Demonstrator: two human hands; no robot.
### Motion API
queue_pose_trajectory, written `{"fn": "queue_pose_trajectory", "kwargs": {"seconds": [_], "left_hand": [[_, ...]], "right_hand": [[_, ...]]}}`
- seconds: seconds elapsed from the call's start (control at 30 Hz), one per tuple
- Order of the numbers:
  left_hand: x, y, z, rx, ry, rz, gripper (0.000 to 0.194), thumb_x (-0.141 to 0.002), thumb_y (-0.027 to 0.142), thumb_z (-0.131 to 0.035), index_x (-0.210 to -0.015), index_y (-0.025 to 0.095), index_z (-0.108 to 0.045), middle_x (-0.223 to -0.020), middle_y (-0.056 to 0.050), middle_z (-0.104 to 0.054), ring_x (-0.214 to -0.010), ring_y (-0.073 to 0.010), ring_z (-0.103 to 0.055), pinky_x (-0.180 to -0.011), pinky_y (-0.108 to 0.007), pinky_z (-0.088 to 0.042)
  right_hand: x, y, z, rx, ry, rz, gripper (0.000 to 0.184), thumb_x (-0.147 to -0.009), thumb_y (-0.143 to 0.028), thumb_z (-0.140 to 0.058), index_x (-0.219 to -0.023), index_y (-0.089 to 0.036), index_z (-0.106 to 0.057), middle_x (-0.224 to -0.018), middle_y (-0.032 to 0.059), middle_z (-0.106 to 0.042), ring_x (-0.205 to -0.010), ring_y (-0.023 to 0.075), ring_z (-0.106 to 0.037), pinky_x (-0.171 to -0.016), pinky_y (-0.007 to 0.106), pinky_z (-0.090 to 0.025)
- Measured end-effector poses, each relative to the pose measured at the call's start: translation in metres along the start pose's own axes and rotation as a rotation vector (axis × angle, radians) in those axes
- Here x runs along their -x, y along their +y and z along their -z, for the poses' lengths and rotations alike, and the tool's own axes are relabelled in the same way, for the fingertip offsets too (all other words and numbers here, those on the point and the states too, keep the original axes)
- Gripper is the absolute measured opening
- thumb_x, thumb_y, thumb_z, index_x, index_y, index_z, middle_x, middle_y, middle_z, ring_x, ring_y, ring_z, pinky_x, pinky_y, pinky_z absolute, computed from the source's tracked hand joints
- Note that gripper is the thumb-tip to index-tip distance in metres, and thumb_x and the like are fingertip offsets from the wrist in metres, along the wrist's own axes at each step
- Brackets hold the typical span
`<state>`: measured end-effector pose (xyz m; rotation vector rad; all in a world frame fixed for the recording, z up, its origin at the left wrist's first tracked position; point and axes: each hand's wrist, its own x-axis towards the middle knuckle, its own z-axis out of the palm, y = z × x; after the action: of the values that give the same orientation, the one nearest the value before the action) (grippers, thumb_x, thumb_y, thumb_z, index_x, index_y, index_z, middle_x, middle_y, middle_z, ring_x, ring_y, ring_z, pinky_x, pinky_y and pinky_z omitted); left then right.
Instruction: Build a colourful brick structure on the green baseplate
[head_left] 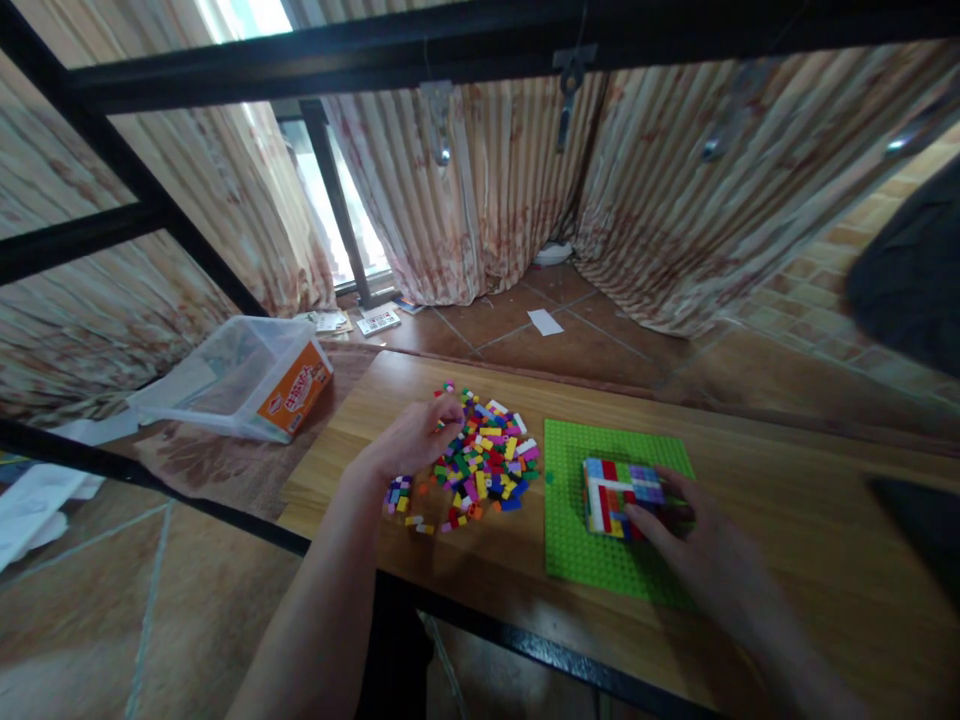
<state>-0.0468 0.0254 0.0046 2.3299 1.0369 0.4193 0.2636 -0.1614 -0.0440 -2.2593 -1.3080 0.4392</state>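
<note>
My left hand [417,437] hovers at the left side of a heap of small toy bricks [491,458] in many colours. Its fingers are curled and closed; whatever may be between the fingertips is too small to make out. On a green studded baseplate [566,545] sits a flat-topped block of joined bricks [611,490], with white, red, blue, purple and yellow pieces. My right hand [697,535] grips this block from its right side, thumb at the near edge and fingers round the far right corner. The hand hides part of that side.
The wooden table [480,585] has a dark front edge. A small cluster of bricks [399,493] lies left of the heap. A clear plastic bin [225,385] with an orange label stands beyond the table's left end. Black metal bars [337,65] cross overhead. A dark object [911,520] lies at far right.
</note>
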Motion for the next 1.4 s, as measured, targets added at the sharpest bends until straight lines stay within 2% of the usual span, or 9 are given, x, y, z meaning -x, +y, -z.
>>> {"fn": "queue_pose_trajectory", "kwargs": {"seconds": [0.17,0.37,0.5,0.73,0.87,0.97,1.07,1.23,1.4], "left_hand": [[-0.014,0.011,-0.019,-0.004,0.066,-0.029,0.013,-0.095,0.025,-0.046,-0.097,0.020,-0.058,-0.097,-0.006,-0.067,-0.093,-0.0193,-0.062,-0.087,-0.033,-0.048],[-0.028,0.024,-0.044,0.014,-0.023,-0.101,0.013,-0.095,0.020,-0.044,-0.103,0.020,-0.054,-0.101,-0.006,-0.068,-0.096,-0.0192,-0.064,-0.089,-0.032,-0.049],[-0.021,0.021,-0.038,-0.002,-0.024,-0.106,0.010,-0.096,0.022,-0.043,-0.098,0.021,-0.053,-0.091,-0.004,-0.067,-0.089,-0.0190,-0.063,-0.085,-0.032,-0.048],[-0.012,0.010,-0.019,-0.070,0.038,0.002,0.012,-0.096,0.024,-0.045,-0.095,0.021,-0.056,-0.091,-0.004,-0.068,-0.089,-0.0200,-0.065,-0.084,-0.033,-0.048],[-0.012,0.006,-0.016,-0.037,0.094,0.032,0.008,-0.092,0.023,-0.050,-0.094,0.020,-0.057,-0.091,-0.004,-0.070,-0.087,-0.0196,-0.066,-0.080,-0.031,-0.049],[-0.015,0.009,-0.021,0.025,0.108,-0.015,0.006,-0.087,0.019,-0.054,-0.092,0.020,-0.058,-0.089,-0.003,-0.071,-0.085,-0.0185,-0.067,-0.079,-0.030,-0.050],[-0.018,0.017,-0.028,0.119,0.114,-0.086,0.009,-0.085,0.017,-0.057,-0.093,0.020,-0.060,-0.089,-0.002,-0.071,-0.085,-0.0170,-0.068,-0.080,-0.029,-0.051],[-0.023,0.045,-0.045,0.308,0.094,-0.179,0.005,-0.087,0.019,-0.059,-0.091,0.019,-0.062,-0.087,-0.001,-0.070,-0.083,-0.0149,-0.067,-0.079,-0.027,-0.051],[-0.020,0.078,-0.076,0.435,0.088,-0.237,0.006,-0.088,0.015,-0.060,-0.093,0.019,-0.061,-0.086,0.001,-0.069,-0.081,-0.0124,-0.067,-0.077,-0.025,-0.052]], "right_hand": [[0.000,0.001,0.001,0.038,0.004,0.006,0.079,-0.078,-0.072,-0.053,-0.135,-0.018,-0.056,-0.108,0.0144,-0.072,-0.081,0.0290,-0.070,-0.074,0.044,-0.054],[0.000,0.003,0.002,0.046,0.007,0.008,0.081,-0.078,-0.074,-0.052,-0.135,-0.018,-0.056,-0.099,0.0132,-0.073,-0.071,0.0266,-0.067,-0.068,0.042,-0.054],[0.000,0.002,0.001,0.042,0.007,0.014,0.080,-0.078,-0.074,-0.053,-0.135,-0.017,-0.056,-0.102,0.0142,-0.073,-0.071,0.0262,-0.067,-0.069,0.042,-0.054],[0.001,-0.002,0.002,0.046,-0.015,0.004,0.079,-0.081,-0.072,-0.051,-0.137,-0.017,-0.054,-0.111,0.0152,-0.071,-0.070,0.0244,-0.065,-0.071,0.042,-0.054],[0.002,-0.006,0.004,0.008,0.001,0.004,0.076,-0.081,-0.069,-0.053,-0.136,-0.016,-0.056,-0.117,0.0165,-0.070,-0.086,0.0285,-0.069,-0.079,0.044,-0.054],[0.002,-0.008,0.005,-0.055,0.024,0.023,0.067,-0.086,-0.063,-0.050,-0.132,-0.015,-0.058,-0.117,0.0157,-0.071,-0.089,0.0277,-0.070,-0.081,0.042,-0.055],[0.001,-0.008,0.005,-0.137,0.069,0.042,0.057,-0.091,-0.057,-0.045,-0.125,-0.015,-0.063,-0.111,0.0150,-0.073,-0.080,0.0245,-0.071,-0.073,0.039,-0.055],[0.000,-0.007,0.008,-0.176,0.237,0.044,0.046,-0.091,-0.050,-0.048,-0.110,-0.014,-0.071,-0.099,0.0139,-0.075,-0.076,0.0230,-0.070,-0.072,0.037,-0.055],[0.003,-0.012,0.013,-0.338,0.367,0.095,0.033,-0.091,-0.043,-0.055,-0.099,-0.018,-0.075,-0.089,0.0085,-0.075,-0.072,0.0190,-0.067,-0.068,0.032,-0.054]]}}
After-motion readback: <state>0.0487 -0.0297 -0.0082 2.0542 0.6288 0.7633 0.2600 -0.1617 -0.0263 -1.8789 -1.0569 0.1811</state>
